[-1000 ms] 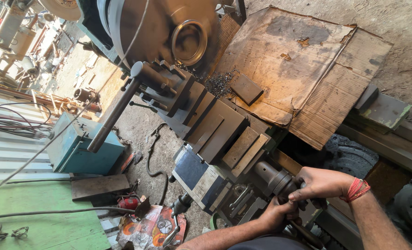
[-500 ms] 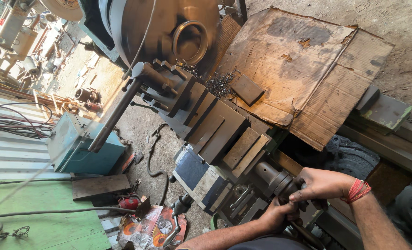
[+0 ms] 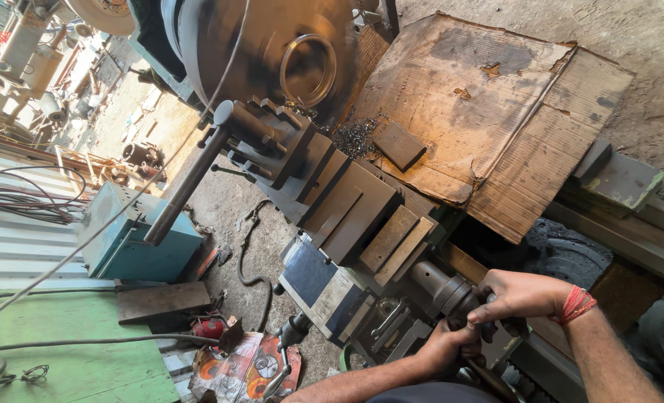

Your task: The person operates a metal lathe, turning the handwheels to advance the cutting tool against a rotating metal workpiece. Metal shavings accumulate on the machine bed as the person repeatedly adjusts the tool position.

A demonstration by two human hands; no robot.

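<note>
**Both hands closed on the lathe's handwheel**

Our fingers (image 3: 488, 310) were curled shut around the dark handwheel (image 3: 475, 322) at about five o'clock in the view. The right hand (image 3: 517, 295), with a red thread band (image 3: 575, 304) on its wrist, gripped the wheel from above; the left hand (image 3: 445, 348) clasped it from below, just beside the right, so the wheel was mostly hidden between them. We could not tell how far its rim reached.

A grey cylindrical collar (image 3: 442, 287) sat touching the wheel at its ten o'clock side. Beyond that, toward eleven o'clock, we saw the stepped steel slides of the carriage (image 3: 354, 209) and the tool post (image 3: 268, 142) with a long dark lever (image 3: 186, 190) slanting off toward eight o'clock. At twelve o'clock stood the large round chuck (image 3: 272, 52) holding a bright metal ring (image 3: 307, 69). Worn cardboard (image 3: 488, 104) covered the lathe bed at one o'clock, metal chips (image 3: 354, 136) scattered near its edge. A blue box (image 3: 126, 239) stood on the floor at nine o'clock.
</note>
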